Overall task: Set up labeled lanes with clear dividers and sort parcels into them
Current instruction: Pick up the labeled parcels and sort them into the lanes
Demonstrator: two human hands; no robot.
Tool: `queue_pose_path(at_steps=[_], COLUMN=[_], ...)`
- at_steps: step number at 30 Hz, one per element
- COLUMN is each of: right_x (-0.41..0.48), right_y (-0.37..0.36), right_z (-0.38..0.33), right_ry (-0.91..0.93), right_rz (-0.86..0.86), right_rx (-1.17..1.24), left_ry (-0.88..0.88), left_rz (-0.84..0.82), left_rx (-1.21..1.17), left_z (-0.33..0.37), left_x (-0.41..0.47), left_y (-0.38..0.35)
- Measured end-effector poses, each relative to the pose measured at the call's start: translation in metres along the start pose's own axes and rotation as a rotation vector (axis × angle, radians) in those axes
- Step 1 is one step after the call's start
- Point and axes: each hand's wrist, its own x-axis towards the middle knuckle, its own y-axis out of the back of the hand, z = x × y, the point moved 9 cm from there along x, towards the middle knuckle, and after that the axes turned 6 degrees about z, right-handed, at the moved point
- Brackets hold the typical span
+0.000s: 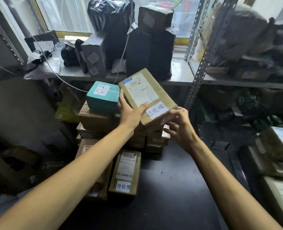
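The left hand (130, 112) clasps the parcel (147, 95) — right hand (181, 127) pinches its corner. Best smooth the label (156, 111) flat first.

The held box (147, 95) is hanging over a stack of boxes (96, 120) on the table (179, 188). The left hand (130, 113) is holding its left side. The right hand (180, 125) is sitting at its near right corner. A small box (102, 97) is resting on top of the stack, just left of the held box. A long box (125, 173) is lying in front of the stack. Behind, wrapped parcels (137, 47) are standing on a shelf (179, 71). A rack (237, 83) is standing on the right.
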Motion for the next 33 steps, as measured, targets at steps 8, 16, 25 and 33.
queue_pose_path(at_steps=[8,16,25,33], right_x=[-0.029,-0.081,-0.153,-0.206], right_y=[0.082,0.179,0.315,0.402], right_z=[-0.019,-0.039,-0.045,-0.039], right_ry=[0.124,0.277,0.354,0.290], right_rz=[0.247,0.315,0.575,0.644], right_rx=[-0.168,-0.179,-0.257,-0.263], left_ry=[-0.103,-0.148,-0.119,-0.160], left_rz=[-0.322,-0.520,-0.688,-0.663], left_rx=[0.086,0.147,-0.033,0.018], left_z=[0.012,0.019,0.033,0.026], left_x=[-0.041,-0.111,-0.227,-0.297], left_y=[-0.083,-0.175,-0.278,-0.334])
